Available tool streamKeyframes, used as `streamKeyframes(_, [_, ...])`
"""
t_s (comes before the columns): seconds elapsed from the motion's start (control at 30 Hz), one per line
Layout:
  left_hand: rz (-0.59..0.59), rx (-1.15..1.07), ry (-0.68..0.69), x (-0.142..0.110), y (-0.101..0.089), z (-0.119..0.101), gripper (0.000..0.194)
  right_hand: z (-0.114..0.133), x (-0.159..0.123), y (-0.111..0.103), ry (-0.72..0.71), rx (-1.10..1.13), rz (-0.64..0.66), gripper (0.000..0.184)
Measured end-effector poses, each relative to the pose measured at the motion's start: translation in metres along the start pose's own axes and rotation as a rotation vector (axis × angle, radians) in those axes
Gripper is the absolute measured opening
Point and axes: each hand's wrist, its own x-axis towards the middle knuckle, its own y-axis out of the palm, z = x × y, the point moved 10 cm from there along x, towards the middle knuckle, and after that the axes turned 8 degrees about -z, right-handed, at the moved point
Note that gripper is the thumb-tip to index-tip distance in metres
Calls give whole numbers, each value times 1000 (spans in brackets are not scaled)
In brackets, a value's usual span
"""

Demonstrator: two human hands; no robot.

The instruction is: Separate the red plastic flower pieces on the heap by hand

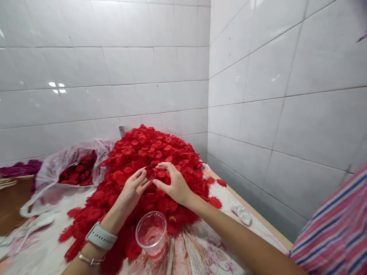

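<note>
Between my two hands is a dark red flower piece with a fringed edge, partly covered by fingers. My left hand has its fingers curled at the piece's left side. On the opposite side my right hand holds the edge between thumb and bent fingers. Both hands hover over the front of a large heap of red fabric-like flower pieces. Below them, a clear plastic cup with some pinkish, see-through content stands at the front of the heap.
A clear plastic bag with darker red pieces lies at left, beside a brown box and purple material. A crumpled white cloth rests on the patterned table cover. Tiled walls enclose the corner.
</note>
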Motion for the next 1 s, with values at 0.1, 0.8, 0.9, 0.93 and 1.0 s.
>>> streamKeyframes(0.1, [-27, 60, -1, 3, -12, 7, 27, -5, -3, -14, 46, -72, -33, 30])
streamKeyframes(0.8, [-55, 203, 135, -1, -22, -13, 16, 67, -107, -144, 525, 58, -179, 60])
streamKeyframes(0.9, [-38, 210, 143, -2, -20, -12, 19, 74, -114, -149, 516, -70, -200, 62])
streamKeyframes(0.93, [-38, 213, 143, -2, -19, -11, 20, 72, -117, -148, 539, -45, -205, 66])
streamKeyframes(1.0, [-31, 215, 136, -2, -19, -8, 23, 65, -124, -137, 630, 88, -154, 74])
